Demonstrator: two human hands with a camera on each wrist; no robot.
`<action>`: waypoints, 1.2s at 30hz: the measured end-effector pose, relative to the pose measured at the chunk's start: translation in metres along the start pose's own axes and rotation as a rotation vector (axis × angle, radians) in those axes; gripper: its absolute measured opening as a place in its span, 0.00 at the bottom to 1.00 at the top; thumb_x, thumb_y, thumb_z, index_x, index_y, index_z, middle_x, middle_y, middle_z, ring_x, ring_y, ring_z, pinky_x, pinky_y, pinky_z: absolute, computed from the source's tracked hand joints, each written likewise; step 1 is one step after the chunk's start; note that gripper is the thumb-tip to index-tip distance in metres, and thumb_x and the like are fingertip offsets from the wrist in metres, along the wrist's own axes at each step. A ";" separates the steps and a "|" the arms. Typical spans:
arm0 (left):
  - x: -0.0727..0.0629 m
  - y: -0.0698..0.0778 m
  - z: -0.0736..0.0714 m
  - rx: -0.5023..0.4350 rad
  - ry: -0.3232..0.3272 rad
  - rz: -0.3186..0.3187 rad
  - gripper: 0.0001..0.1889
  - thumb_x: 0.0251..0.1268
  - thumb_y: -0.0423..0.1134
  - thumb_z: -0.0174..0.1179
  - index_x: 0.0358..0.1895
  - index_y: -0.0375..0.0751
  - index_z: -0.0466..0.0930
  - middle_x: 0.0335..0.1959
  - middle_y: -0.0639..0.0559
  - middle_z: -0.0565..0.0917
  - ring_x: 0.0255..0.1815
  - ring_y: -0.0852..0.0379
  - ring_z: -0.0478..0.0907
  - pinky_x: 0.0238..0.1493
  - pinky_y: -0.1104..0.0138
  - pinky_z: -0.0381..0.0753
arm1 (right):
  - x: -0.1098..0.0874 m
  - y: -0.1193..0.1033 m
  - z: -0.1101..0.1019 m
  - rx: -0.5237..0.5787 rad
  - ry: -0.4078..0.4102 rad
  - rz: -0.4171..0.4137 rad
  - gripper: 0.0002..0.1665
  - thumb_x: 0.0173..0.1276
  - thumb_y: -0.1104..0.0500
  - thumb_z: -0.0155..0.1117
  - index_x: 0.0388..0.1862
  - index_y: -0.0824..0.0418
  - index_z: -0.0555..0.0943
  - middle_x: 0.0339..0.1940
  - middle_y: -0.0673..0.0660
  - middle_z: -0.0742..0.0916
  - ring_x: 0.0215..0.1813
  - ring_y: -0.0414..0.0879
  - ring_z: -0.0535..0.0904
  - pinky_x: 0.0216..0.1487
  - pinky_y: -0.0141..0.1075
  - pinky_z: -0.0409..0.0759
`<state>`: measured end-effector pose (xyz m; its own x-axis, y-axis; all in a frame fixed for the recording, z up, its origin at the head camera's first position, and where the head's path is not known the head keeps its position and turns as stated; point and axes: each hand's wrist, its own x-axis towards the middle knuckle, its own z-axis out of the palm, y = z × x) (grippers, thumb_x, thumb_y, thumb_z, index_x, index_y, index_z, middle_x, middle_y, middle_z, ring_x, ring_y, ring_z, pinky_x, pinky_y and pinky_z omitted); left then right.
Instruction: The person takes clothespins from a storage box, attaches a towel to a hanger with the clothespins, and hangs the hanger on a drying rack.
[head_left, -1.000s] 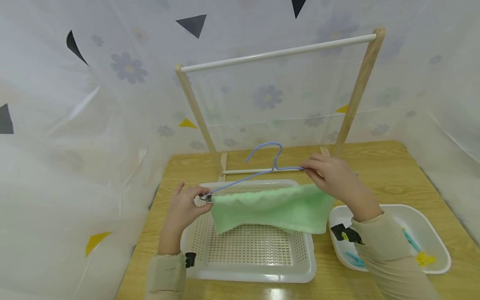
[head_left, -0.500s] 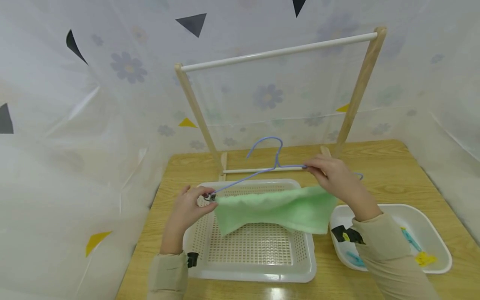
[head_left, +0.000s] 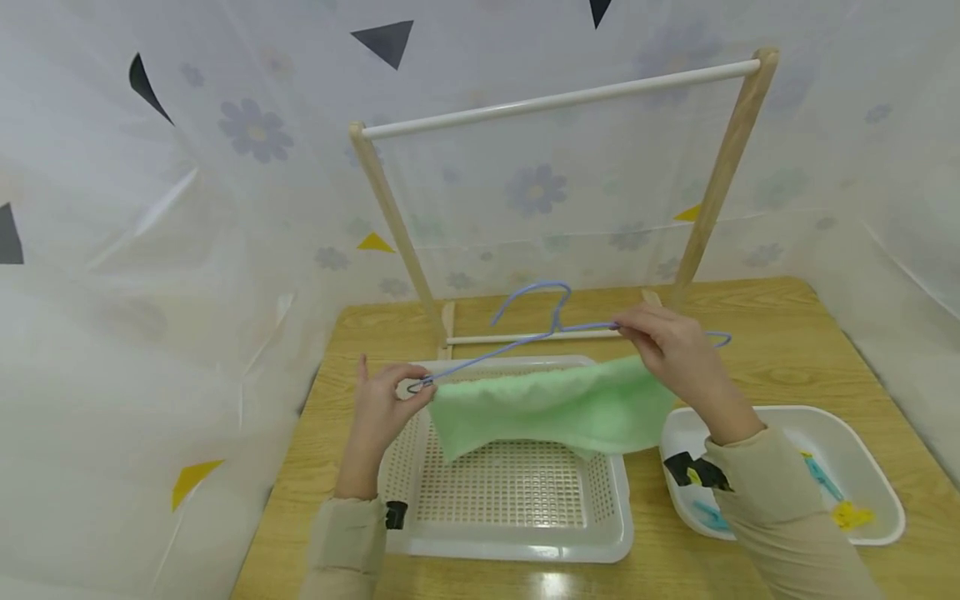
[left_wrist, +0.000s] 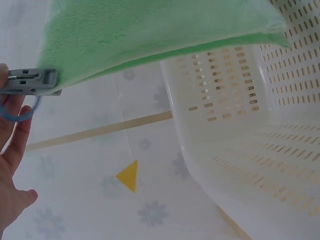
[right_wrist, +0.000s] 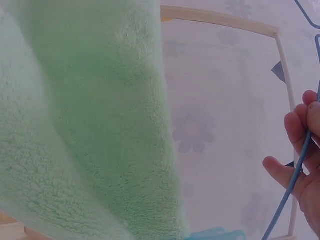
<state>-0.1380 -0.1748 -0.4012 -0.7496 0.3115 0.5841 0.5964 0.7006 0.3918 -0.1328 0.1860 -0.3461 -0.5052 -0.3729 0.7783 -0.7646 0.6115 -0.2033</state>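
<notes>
A blue wire hanger [head_left: 557,320] is held over the basket, its left end lower than its right. Pale green towel [head_left: 540,408] hangs along its lower side. In the left wrist view a grey clothespin [left_wrist: 32,80] bites the towel's corner, with the hanger's blue loop just beneath it. My left hand [head_left: 378,408] pinches that clothespin at the hanger's left end. My right hand [head_left: 678,350] grips the hanger's right arm between thumb and fingers; the right wrist view shows the towel's loose side apart from these fingers. How the towel's right top is fastened is hidden.
A white perforated basket [head_left: 517,552] sits below the towel. Behind it stands a wooden rack with a white top rail [head_left: 562,101]. A white tub [head_left: 892,500] on the right contains blue clothespins [head_left: 823,477] and yellow pieces [head_left: 851,515]. Plastic sheeting surrounds the wooden table [head_left: 765,358].
The hanger and towel have shifted slightly right, and the hanger's right tip shows more beyond my right hand. My left hand has moved a little right and up, still pinching.
</notes>
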 end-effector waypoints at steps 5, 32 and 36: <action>0.000 -0.001 -0.003 -0.060 0.025 -0.045 0.13 0.40 0.34 0.71 0.33 0.36 0.82 0.31 0.48 0.84 0.35 0.49 0.79 0.61 0.43 0.38 | 0.003 0.000 -0.003 0.026 0.018 0.010 0.11 0.46 0.78 0.65 0.31 0.70 0.81 0.29 0.59 0.83 0.26 0.45 0.76 0.35 0.28 0.73; 0.009 0.009 -0.014 -0.084 0.128 -0.040 0.14 0.42 0.33 0.69 0.37 0.35 0.82 0.26 0.48 0.82 0.29 0.51 0.78 0.55 0.45 0.60 | 0.009 -0.002 -0.018 -0.186 0.020 -0.007 0.08 0.50 0.72 0.67 0.31 0.68 0.82 0.28 0.61 0.84 0.30 0.56 0.79 0.51 0.59 0.64; 0.012 0.012 -0.014 -0.099 0.134 -0.053 0.15 0.42 0.33 0.70 0.37 0.35 0.82 0.26 0.48 0.83 0.30 0.51 0.79 0.55 0.46 0.61 | 0.009 -0.003 -0.018 -0.177 0.086 -0.007 0.09 0.48 0.73 0.67 0.32 0.69 0.81 0.28 0.62 0.84 0.31 0.56 0.80 0.52 0.56 0.66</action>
<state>-0.1360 -0.1722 -0.3794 -0.7394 0.1830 0.6479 0.5877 0.6448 0.4887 -0.1280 0.1935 -0.3284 -0.4582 -0.3218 0.8286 -0.6822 0.7249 -0.0957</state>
